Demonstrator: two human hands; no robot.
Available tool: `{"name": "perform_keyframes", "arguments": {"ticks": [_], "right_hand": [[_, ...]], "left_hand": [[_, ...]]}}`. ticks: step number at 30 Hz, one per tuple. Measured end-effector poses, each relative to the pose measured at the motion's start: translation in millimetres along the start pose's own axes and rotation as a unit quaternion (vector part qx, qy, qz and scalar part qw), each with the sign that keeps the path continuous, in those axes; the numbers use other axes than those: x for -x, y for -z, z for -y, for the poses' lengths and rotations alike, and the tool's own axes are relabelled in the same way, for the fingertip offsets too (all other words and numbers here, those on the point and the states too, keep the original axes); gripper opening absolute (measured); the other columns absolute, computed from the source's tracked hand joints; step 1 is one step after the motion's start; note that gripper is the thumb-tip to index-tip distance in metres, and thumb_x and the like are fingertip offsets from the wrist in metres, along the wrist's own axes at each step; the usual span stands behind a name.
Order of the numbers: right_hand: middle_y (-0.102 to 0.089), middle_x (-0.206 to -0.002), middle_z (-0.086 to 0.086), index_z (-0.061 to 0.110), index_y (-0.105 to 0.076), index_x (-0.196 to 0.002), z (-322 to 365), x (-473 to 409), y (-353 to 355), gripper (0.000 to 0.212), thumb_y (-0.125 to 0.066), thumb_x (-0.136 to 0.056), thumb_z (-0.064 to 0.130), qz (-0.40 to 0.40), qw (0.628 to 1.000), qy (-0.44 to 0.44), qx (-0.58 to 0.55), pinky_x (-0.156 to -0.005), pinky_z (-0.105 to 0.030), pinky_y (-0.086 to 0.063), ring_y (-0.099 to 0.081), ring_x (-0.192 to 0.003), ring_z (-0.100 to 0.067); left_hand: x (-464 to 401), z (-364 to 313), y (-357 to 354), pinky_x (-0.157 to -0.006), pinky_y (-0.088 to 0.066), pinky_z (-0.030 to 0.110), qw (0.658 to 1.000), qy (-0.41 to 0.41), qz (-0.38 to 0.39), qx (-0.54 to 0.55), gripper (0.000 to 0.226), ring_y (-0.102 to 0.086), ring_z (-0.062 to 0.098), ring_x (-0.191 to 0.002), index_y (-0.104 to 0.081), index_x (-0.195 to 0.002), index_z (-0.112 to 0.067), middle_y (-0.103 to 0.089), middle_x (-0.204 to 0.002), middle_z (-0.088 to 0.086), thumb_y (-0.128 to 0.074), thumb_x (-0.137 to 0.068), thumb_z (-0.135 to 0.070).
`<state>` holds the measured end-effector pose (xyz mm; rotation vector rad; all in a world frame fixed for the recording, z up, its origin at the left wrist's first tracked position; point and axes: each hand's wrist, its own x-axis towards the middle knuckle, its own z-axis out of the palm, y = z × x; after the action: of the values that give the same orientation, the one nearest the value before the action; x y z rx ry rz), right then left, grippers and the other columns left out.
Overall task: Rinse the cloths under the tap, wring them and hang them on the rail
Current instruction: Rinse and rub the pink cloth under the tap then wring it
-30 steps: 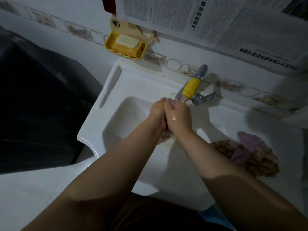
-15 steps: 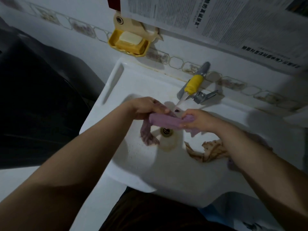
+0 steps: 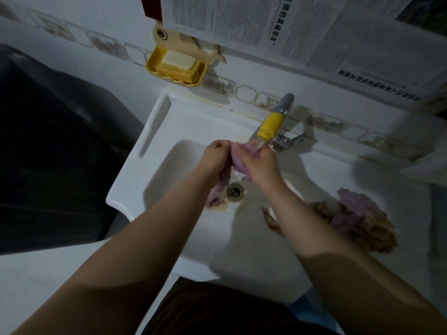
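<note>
A purple cloth [image 3: 238, 163] is bunched between both my hands over the white sink [image 3: 183, 122], right under the tap [image 3: 271, 125] with its yellow sleeve. Water runs onto the cloth. My left hand [image 3: 214, 157] grips its left side and my right hand [image 3: 260, 163] grips its right side. The cloth's lower end [image 3: 216, 194] hangs down beside the drain [image 3: 235, 191]. A heap of more cloths [image 3: 358, 221], purple and brown, lies on the sink's right ledge.
A yellow soap dish [image 3: 176, 66] with a bar of soap hangs on the tiled wall above the sink. Newspaper sheets [image 3: 302, 32] cover the wall at the top right. A dark bulky object [image 3: 48, 146] stands to the left. No rail is in view.
Half a second ago the cloth was stretched flat between my spread hands. Now both hands have come together under the tap and bunched it.
</note>
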<state>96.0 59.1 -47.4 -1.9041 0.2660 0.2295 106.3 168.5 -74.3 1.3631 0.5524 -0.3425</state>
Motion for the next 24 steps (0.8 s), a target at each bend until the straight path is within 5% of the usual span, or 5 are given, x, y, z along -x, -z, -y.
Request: {"name": "perform_keyframes", "arguments": {"ticks": [5,13,18,22,24], "right_hand": [[-0.070,-0.082,-0.010,0.012,-0.061,-0.077,1.1,-13.9,-14.6,0.066,-0.046,-0.073,0.077,-0.091,0.988,-0.019,0.124,-0.075,-0.037,-0.053,-0.067,-0.082,-0.029],[-0.068,-0.089,-0.018,0.009,-0.068,-0.081,12.8,6.8,-32.0,0.051,-0.039,-0.096,0.049,-0.068,0.970,0.035,0.232,-0.070,-0.036,-0.043,-0.062,-0.086,-0.035],[-0.064,-0.116,-0.018,0.006,-0.064,-0.113,10.5,-36.2,3.8,0.048,-0.042,-0.097,0.046,-0.061,0.963,-0.115,0.237,-0.087,-0.032,-0.045,-0.060,-0.110,-0.033],[-0.062,-0.098,-0.013,0.008,-0.063,-0.110,-0.5,-47.4,15.5,0.034,-0.045,-0.097,0.034,0.010,0.978,-0.146,0.150,-0.072,-0.031,-0.045,-0.055,-0.080,-0.022],[-0.056,-0.074,-0.004,0.016,-0.061,-0.086,0.3,-38.9,24.8,0.017,-0.047,-0.095,0.022,0.040,0.982,-0.180,0.038,-0.053,-0.026,-0.041,-0.048,-0.057,-0.018]], "left_hand": [[18.0,3.3,-36.7,-0.042,-0.047,0.021,0.973,0.145,0.000,0.180,0.039,-0.057,0.014,-0.039,-0.059,-0.073,-0.015,-0.061,-0.057,0.004,-0.052,-0.094,-0.046],[14.5,5.4,-25.3,-0.052,-0.045,0.029,0.984,0.097,-0.014,0.147,0.037,-0.052,0.019,-0.063,-0.052,-0.076,-0.014,-0.050,-0.066,0.004,-0.040,-0.101,-0.038],[35.4,7.5,-33.4,-0.048,-0.030,0.020,0.973,0.211,0.075,0.049,0.036,-0.037,0.016,-0.038,-0.047,-0.065,-0.012,-0.041,-0.041,0.003,-0.047,-0.090,-0.038],[30.0,-5.6,-11.9,-0.038,-0.037,0.015,0.972,0.158,0.134,0.108,0.047,-0.046,0.006,-0.036,-0.060,-0.083,-0.013,-0.052,-0.044,-0.003,-0.037,-0.100,-0.049],[21.9,-3.2,10.4,-0.040,-0.038,0.016,0.968,0.149,0.171,0.107,0.051,-0.046,0.007,-0.041,-0.064,-0.100,-0.014,-0.052,-0.049,-0.002,-0.037,-0.095,-0.057]]}}
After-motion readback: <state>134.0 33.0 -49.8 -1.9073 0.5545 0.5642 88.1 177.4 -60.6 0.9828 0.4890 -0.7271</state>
